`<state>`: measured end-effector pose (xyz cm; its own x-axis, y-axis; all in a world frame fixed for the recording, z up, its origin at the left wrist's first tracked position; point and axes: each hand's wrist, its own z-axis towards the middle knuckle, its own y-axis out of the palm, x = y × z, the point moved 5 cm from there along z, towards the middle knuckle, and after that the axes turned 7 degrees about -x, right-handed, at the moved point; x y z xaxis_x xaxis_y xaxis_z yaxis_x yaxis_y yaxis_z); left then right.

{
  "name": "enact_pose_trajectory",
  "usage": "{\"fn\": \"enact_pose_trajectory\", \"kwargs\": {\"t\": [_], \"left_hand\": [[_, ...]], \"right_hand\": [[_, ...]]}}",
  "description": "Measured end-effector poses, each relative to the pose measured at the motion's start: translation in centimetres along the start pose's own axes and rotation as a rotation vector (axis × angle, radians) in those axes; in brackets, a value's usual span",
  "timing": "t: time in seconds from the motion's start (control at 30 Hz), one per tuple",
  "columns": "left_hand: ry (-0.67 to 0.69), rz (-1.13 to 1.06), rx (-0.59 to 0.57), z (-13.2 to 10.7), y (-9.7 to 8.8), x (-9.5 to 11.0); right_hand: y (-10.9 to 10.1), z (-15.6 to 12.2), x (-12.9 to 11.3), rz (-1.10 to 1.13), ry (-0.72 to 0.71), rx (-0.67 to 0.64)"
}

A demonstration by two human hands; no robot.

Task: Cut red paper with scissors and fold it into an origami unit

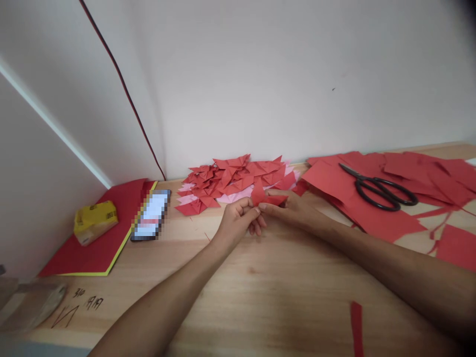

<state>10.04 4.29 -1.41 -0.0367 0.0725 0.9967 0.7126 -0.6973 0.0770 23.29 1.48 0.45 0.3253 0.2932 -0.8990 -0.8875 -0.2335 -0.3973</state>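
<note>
Between both hands, above the middle of the wooden table (223, 292), is a folded red paper piece (273, 200) with pointed ends. My left hand (240, 216) pinches its near left part between thumb and fingers. My right hand (284, 207) grips it from the right, thumb on the near face and fingers partly hidden behind it. Just beyond the hands lies a pile of folded paper pieces (226, 176), mostly red with some pink ones at its edges and underneath.
Black-handled scissors (377, 191) lie on red paper sheets (357, 213) at right. A red paper strip (356, 327) is near the front. At left are a phone (150, 215), a yellow-wrapped packet (95, 220) and red and yellow sheets (92, 258). The wall (260, 89) stands behind.
</note>
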Motion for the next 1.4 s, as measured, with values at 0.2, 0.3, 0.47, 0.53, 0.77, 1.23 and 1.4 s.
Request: {"fn": "enact_pose_trajectory", "kwargs": {"t": [0.2, 0.3, 0.47, 0.53, 0.77, 1.23, 1.4], "left_hand": [[-0.024, 0.004, -0.033, 0.2, 0.0, -0.3], [-0.029, 0.003, -0.033, 0.2, 0.0, -0.3], [-0.049, 0.021, -0.005, 0.0, -0.1, -0.4], [-0.045, 0.027, 0.012, -0.2, 0.0, -0.4], [-0.015, -0.050, 0.008, -0.1, 0.4, -0.7], [0.459, 0.691, 0.316, -0.7, -2.1, 3.2], [0.470, 0.769, 0.212, -0.3, -2.1, 3.3]], "right_hand": [[0.2, -0.1, -0.1, 0.016, -0.056, -0.035], [0.2, -0.1, 0.0, 0.006, -0.032, -0.010], [0.1, 0.1, 0.7, -0.025, 0.012, 0.058], [0.1, 0.2, 1.0, -0.015, 0.022, 0.075], [0.3, 0.3, 1.2, 0.121, 0.006, 0.090], [-0.5, 0.1, 1.2, 0.176, 0.160, 0.084], [-0.5, 0.1, 1.1, 0.105, 0.152, 0.068]]}}
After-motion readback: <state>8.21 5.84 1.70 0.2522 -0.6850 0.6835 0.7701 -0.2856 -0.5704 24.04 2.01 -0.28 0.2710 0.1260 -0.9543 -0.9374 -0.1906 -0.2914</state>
